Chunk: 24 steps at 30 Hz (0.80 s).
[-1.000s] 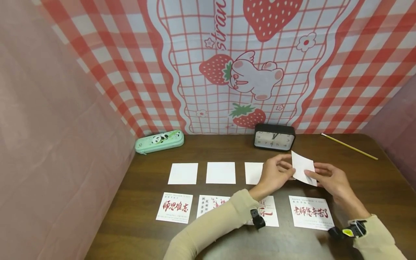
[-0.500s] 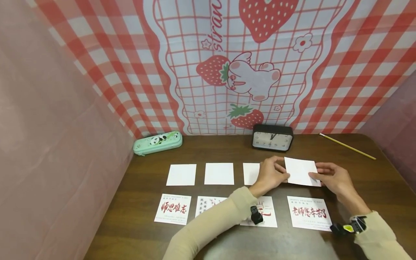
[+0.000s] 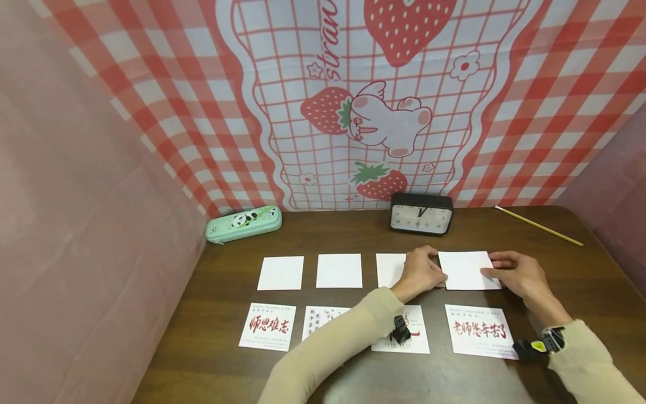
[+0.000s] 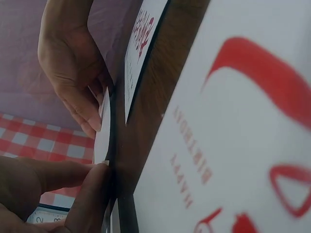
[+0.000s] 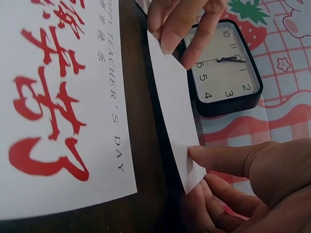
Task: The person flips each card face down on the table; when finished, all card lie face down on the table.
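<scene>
Both hands hold one blank white card (image 3: 466,270) at the right end of the upper row of cards. My left hand (image 3: 420,271) pinches its left edge and partly covers the neighbouring blank card (image 3: 390,269). At the right edge, my right hand (image 3: 520,276) grips it with the thumb on top and fingers beneath, as the right wrist view shows. The held card (image 5: 175,102) lies low over the tabletop, slightly bowed. Below it sits a card with red Chinese characters (image 3: 479,331), which reads HAPPY TEACHER'S DAY in the right wrist view.
Two more blank cards, a left one (image 3: 280,273) and a middle one (image 3: 339,270), continue the upper row. Printed cards (image 3: 267,326) form the lower row, partly under the left sleeve. Behind stand a green pencil case (image 3: 244,223) and a black clock (image 3: 421,214); a yellow pencil (image 3: 539,225) lies right.
The held card has gone from tilted and bent to nearly flat, lowered toward the table between both hands. The left hand has come down with it. The head view has shifted slightly.
</scene>
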Each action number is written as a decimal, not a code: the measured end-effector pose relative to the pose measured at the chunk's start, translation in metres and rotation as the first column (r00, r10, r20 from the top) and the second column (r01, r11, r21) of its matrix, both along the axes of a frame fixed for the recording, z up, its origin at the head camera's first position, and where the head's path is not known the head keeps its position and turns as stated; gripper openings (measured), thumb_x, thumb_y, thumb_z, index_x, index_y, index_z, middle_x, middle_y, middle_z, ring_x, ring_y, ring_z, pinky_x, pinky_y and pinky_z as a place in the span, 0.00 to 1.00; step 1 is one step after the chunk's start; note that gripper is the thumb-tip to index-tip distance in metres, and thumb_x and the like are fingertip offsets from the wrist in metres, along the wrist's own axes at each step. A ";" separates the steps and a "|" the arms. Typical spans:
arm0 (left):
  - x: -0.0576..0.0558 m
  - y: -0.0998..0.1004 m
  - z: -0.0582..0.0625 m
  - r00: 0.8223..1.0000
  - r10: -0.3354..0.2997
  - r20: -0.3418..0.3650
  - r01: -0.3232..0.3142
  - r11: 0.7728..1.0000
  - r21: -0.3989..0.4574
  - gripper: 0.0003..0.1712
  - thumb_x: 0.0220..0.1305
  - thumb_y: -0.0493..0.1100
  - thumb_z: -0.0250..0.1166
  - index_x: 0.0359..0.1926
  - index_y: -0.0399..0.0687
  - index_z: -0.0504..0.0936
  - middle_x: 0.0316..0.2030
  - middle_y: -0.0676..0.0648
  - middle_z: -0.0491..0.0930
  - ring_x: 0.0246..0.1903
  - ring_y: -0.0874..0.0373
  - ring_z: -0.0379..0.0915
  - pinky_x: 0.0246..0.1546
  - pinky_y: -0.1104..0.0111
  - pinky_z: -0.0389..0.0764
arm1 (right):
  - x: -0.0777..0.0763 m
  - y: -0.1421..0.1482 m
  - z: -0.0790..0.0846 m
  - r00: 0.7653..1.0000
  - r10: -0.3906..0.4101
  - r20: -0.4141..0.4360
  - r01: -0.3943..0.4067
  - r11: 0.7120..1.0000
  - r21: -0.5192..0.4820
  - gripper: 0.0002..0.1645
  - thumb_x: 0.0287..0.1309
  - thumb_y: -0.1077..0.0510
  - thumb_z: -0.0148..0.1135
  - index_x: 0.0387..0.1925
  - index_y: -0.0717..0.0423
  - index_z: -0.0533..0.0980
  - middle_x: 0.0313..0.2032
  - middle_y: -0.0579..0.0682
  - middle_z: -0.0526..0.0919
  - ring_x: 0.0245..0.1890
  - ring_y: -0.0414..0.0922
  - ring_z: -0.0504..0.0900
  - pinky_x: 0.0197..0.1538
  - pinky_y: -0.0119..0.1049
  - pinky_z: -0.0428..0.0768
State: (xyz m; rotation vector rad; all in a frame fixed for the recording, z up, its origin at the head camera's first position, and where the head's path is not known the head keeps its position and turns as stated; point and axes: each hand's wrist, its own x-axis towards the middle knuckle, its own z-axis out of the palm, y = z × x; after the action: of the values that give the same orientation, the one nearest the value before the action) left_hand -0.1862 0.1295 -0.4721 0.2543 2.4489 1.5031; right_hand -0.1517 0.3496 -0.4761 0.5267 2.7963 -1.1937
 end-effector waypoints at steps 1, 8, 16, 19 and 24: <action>-0.001 0.001 0.000 1.000 0.002 0.005 -0.002 1.000 -0.006 0.31 0.54 0.28 0.76 0.60 0.36 0.80 0.26 0.43 0.91 0.19 0.57 0.87 0.19 0.81 0.79 | 0.000 0.000 0.000 1.000 0.002 -0.001 -0.002 1.000 0.001 0.36 0.65 0.51 0.72 0.64 0.70 0.73 0.55 0.73 0.80 0.41 0.51 0.80 0.29 0.28 0.75; -0.004 0.006 0.001 1.000 0.018 0.011 -0.017 0.995 -0.095 0.33 0.54 0.32 0.78 0.62 0.40 0.81 0.22 0.48 0.89 0.15 0.62 0.84 0.25 0.83 0.77 | -0.002 0.003 0.003 0.999 0.030 0.010 -0.030 0.999 0.015 0.37 0.64 0.48 0.72 0.62 0.72 0.73 0.53 0.74 0.81 0.37 0.49 0.80 0.29 0.30 0.76; -0.005 0.008 0.004 1.000 0.020 -0.012 -0.023 0.973 -0.231 0.33 0.54 0.42 0.80 0.62 0.48 0.82 0.16 0.54 0.86 0.14 0.68 0.80 0.51 0.81 0.77 | -0.004 0.006 0.006 0.998 0.028 0.047 -0.029 1.000 0.010 0.37 0.68 0.45 0.66 0.62 0.72 0.73 0.56 0.75 0.79 0.35 0.48 0.82 0.29 0.31 0.80; -0.005 0.006 0.004 1.000 0.006 -0.015 -0.009 0.975 -0.224 0.33 0.55 0.43 0.80 0.63 0.48 0.81 0.16 0.54 0.86 0.14 0.69 0.80 0.53 0.81 0.76 | -0.004 0.007 0.006 0.998 0.014 0.057 -0.014 1.000 0.006 0.36 0.71 0.45 0.63 0.63 0.72 0.73 0.57 0.76 0.78 0.40 0.54 0.83 0.30 0.31 0.82; -0.002 -0.004 0.004 0.997 -0.068 -0.042 0.062 0.990 -0.129 0.34 0.58 0.41 0.78 0.65 0.44 0.79 0.21 0.51 0.89 0.15 0.67 0.81 0.41 0.83 0.78 | -0.001 0.005 0.009 0.999 0.026 0.046 -0.026 1.000 0.005 0.35 0.73 0.44 0.60 0.63 0.72 0.73 0.56 0.76 0.79 0.39 0.53 0.83 0.30 0.32 0.84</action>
State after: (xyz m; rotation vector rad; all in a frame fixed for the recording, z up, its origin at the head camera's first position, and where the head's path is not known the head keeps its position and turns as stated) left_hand -0.1879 0.1251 -0.4683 0.3440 2.5341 1.3225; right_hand -0.1526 0.3544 -0.4673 0.5094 2.7602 -1.1540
